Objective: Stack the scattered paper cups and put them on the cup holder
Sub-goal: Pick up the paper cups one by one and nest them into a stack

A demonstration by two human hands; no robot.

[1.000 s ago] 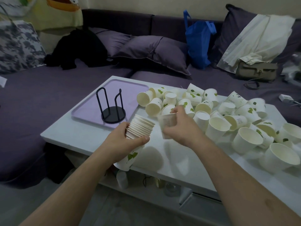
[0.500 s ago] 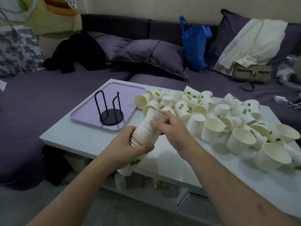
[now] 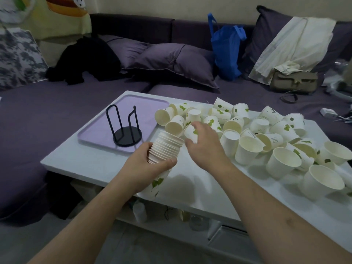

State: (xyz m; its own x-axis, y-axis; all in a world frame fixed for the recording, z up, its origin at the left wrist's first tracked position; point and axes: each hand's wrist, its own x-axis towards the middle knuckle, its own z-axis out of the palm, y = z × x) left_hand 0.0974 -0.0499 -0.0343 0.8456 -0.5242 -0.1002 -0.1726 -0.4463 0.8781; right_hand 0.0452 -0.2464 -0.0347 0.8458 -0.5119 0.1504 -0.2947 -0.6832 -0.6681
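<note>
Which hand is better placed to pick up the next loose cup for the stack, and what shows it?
The right hand. It is free and open, reaching over the loose cups on the table. The left hand already holds the stack of cups, so it cannot take another.

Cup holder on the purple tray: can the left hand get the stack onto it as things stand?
Probably yes. The cup holder stands empty just beyond the left hand, which grips the stack; nothing lies between them.
</note>
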